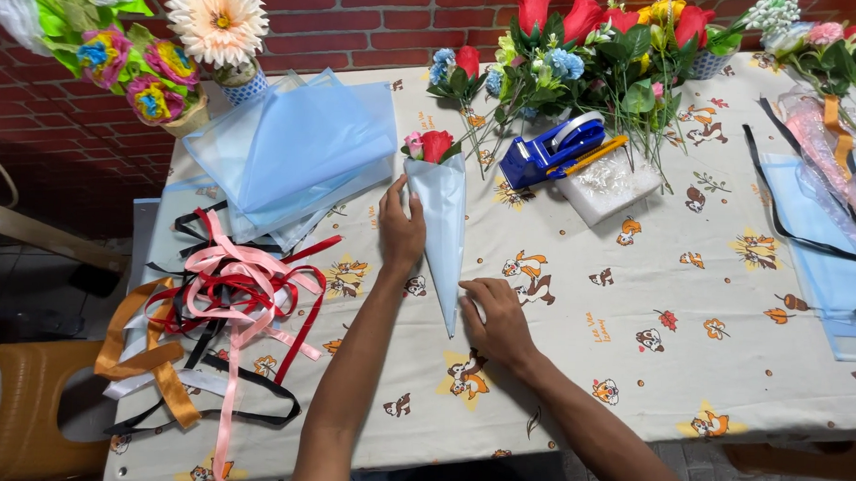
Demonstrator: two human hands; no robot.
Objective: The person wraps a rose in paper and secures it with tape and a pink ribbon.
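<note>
A light blue paper cone lies on the table with a red rose and a small pink flower poking out of its wide far end. My left hand rests flat against the cone's left side near the top. My right hand presses on the cone's narrow lower end, fingers curled over the paper edge. Both hands touch the cone on the cartoon-printed tablecloth.
A stack of light blue sheets lies far left, a tangle of pink, red, black and orange ribbons beside it. A blue tape dispenser sits on a white block. Artificial flowers line the far edge; more blue sheets and ribbon at right.
</note>
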